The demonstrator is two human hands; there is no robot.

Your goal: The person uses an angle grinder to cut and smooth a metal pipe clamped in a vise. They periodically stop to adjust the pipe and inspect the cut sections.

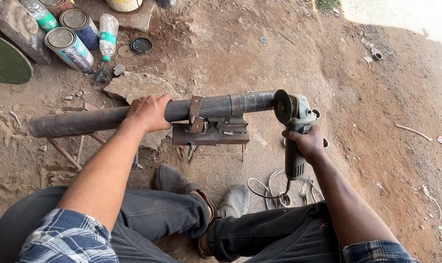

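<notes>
The steel pipe [133,117], strapped across a small metal stand [210,132] on the dirt, is pressed steady by the left hand [148,112], while the angle grinder [294,131] is gripped by the right hand [306,142], its disc at the pipe's end

An open-air metalworking yard: bare dirt floor [376,122], a steel pipe [84,121] on a welded stand [211,134], paint tins [70,47], an angle grinder [295,126].

pipe [99,119]: you see dark rusty brown
grinder [296,141]: grey body
your sleeves [67,238]: blue-white plaid
disc [4,61]: green
</notes>
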